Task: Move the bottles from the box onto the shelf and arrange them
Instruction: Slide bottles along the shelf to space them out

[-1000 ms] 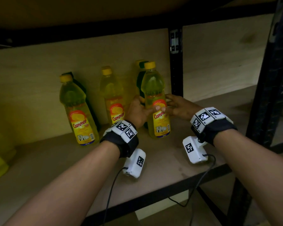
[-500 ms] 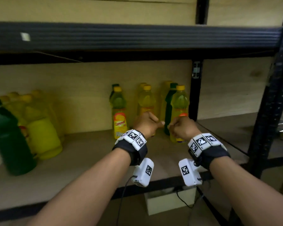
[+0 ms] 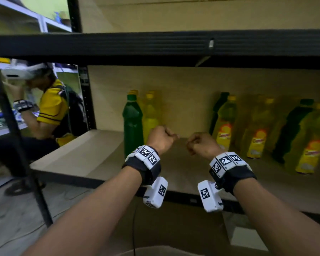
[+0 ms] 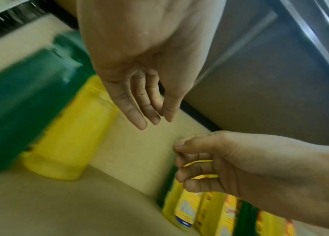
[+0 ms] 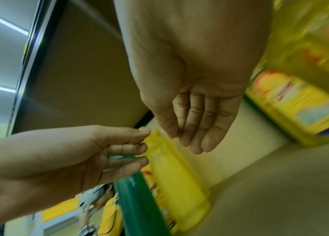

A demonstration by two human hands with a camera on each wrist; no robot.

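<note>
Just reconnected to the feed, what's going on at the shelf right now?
Nobody holds a bottle. The person's left hand and right hand hang empty, fingers loosely curled, in front of the wooden shelf board. A dark green plastic bottle stands left of them, yellow labelled bottles right.

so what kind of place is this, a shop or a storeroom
Probably a storeroom or a mock shop set up for recording: bare metal shelving with wooden boards, rows of matching yellow bottles, and a second person beside it wearing wrist bands and a headset.
</note>
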